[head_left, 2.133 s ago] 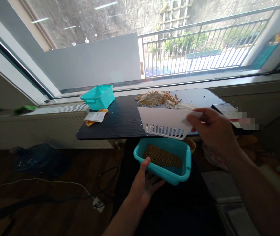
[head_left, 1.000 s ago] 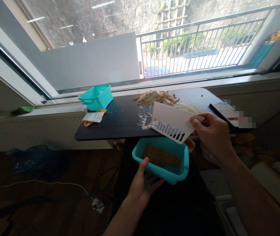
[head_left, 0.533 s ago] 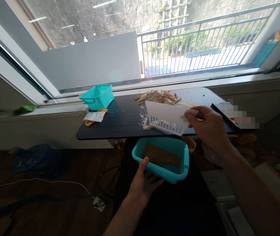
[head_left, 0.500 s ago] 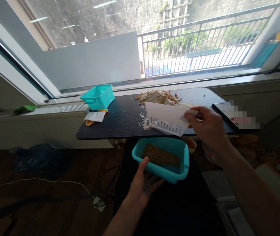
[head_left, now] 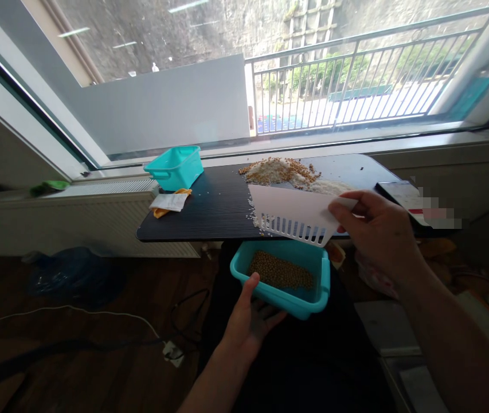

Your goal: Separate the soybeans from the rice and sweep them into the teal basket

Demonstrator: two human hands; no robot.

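The right hand (head_left: 375, 228) pinches a thin, flat, white slotted scraper (head_left: 289, 205) while the left hand (head_left: 247, 324) grips a rounded turquoise plastic tub (head_left: 325, 279) of small, round beans (head_left: 281, 271).

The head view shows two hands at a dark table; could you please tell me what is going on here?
A person's left hand holds a turquoise tub, with tan beans inside, by the near edge of a dark table. The right hand holds a white slotted scraper, slots downward, near that edge. Behind it, a mixed pile of beans and white grains lies on the table.
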